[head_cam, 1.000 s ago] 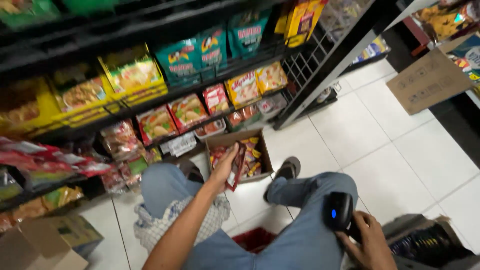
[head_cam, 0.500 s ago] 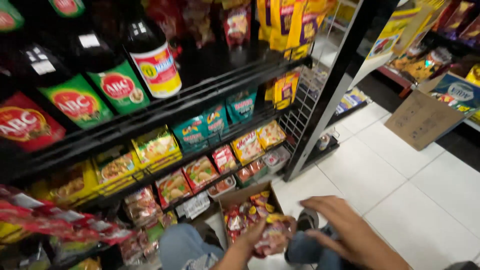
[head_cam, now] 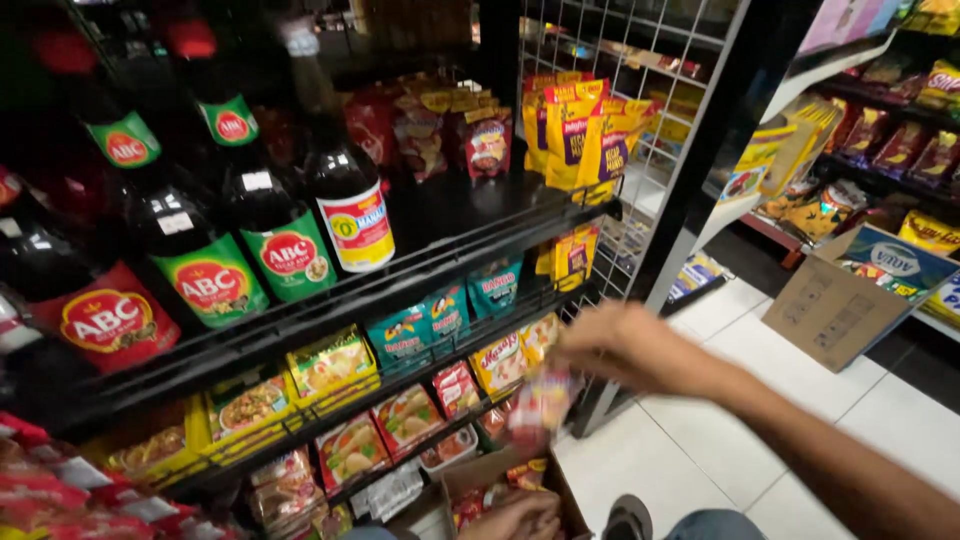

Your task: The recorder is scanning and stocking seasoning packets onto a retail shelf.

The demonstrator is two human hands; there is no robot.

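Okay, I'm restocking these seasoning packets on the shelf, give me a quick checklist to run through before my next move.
1. Packet in right hand: the red and yellow packet hangs under the fingers, blurred; firmness of grip cannot tell.
2. Target row: packets already fill the wire shelf there; free slot cannot tell.
3. Left hand in the cardboard box: ok, more packets inside.
4. Dark sauce bottles above: upright, away from the hand, ok.
5. Floor by your shoe: ok.
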